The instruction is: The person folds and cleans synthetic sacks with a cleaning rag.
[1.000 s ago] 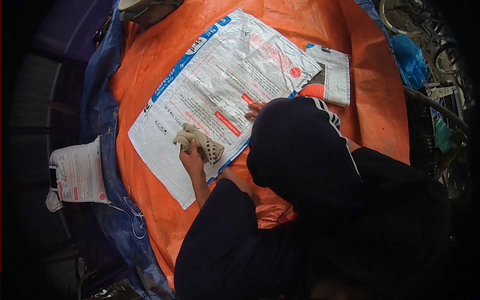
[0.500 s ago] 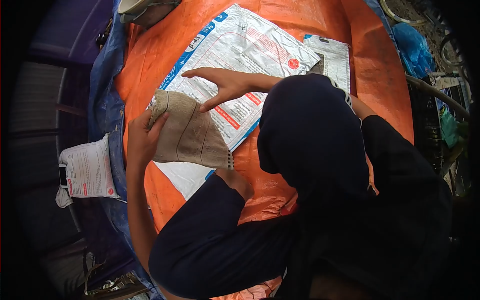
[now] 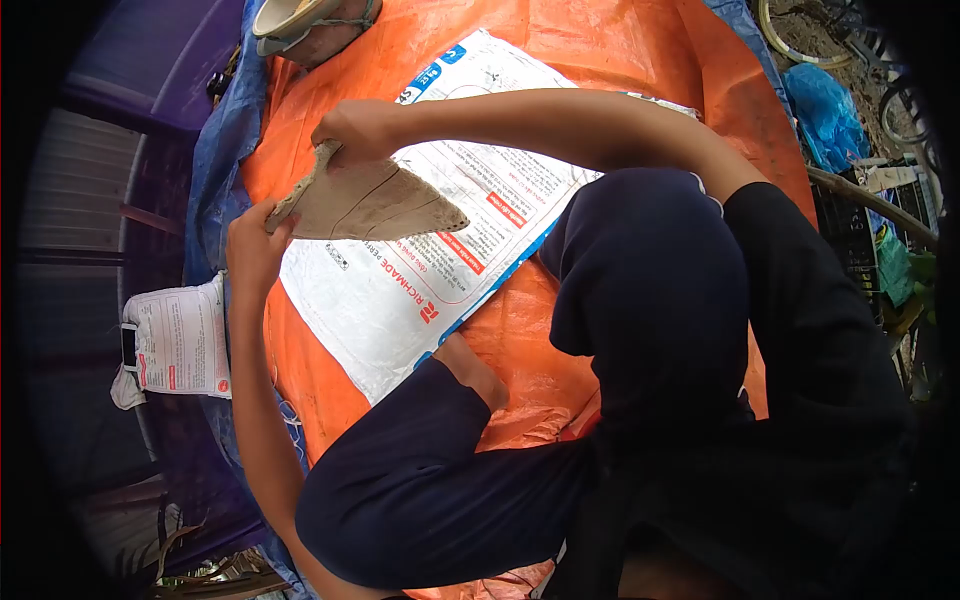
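A tan cloth (image 3: 380, 205) with thin dark stripes is stretched between my two hands. My left hand (image 3: 257, 240) is closed on its lower-left corner, and my right hand (image 3: 357, 130) grips its upper edge. The cloth hangs tilted above a flattened white printed sack (image 3: 375, 340) with blue edges and red lettering, which lies on an orange tarp (image 3: 520, 340). The fingertips of both hands are partly hidden by the cloth.
A grey bucket (image 3: 325, 38) stands at the top left. A white printed bag (image 3: 182, 340) is at the left beside a blue tarp (image 3: 215, 170). Blue plastic (image 3: 825, 110) and a black crate (image 3: 848, 230) are at the right. My bent legs frame the near side.
My right hand, open and apart from the cloth before, now grips its upper edge. My left hand has moved left and up with its corner, and the cloth is lifted and tilted.
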A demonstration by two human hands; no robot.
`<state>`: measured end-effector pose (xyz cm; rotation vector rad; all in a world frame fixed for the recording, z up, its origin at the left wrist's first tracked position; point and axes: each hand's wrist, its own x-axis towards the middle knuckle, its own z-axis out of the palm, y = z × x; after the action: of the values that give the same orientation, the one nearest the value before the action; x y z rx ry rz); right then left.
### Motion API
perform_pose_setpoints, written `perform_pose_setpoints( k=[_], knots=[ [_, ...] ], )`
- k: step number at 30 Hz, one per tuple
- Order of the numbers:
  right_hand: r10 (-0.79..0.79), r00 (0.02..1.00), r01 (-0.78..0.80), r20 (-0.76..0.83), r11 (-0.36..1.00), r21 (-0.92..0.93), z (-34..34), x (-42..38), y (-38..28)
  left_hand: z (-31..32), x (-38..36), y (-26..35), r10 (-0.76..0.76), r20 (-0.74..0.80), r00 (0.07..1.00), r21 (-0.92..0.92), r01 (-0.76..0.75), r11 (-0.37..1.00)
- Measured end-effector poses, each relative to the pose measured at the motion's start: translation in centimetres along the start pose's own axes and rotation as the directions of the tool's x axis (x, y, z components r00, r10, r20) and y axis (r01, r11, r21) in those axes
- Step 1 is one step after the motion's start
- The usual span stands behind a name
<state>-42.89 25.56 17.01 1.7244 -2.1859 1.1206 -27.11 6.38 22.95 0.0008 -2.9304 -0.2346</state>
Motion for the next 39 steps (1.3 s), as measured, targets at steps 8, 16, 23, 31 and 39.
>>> perform_pose_setpoints(
  k=[8,16,23,31,39],
  knots=[
    [0.077,0.977,-0.083,0.197,0.996,0.024,-2.3,-9.1,-2.2,5.0,-7.3,5.7,0.18,-0.144,0.973,-0.167,-0.203,0.965],
    [0.237,0.775,-0.296,0.586,0.955,0.005,10.0,-27.1,0.7,22.7,-17.5,6.4,0.176,0.247,0.953,-0.597,0.006,0.802],
    [0.353,0.818,-0.42,0.454,0.906,0.05,11.0,-22.1,5.8,24.2,-12.1,2.3,-0.125,0.211,0.969,-0.559,0.224,0.799],
    [0.478,0.851,-0.479,0.215,0.876,-0.053,15.4,-16.3,12.2,29.8,-8.6,-2.1,-0.376,-0.158,0.913,-0.414,0.284,0.865],
    [0.245,0.901,-0.309,0.357,0.942,0.133,11.8,-19.1,6.0,23.2,-22.1,-1.9,-0.249,-0.058,0.967,-0.216,0.231,0.949]
  ],
)
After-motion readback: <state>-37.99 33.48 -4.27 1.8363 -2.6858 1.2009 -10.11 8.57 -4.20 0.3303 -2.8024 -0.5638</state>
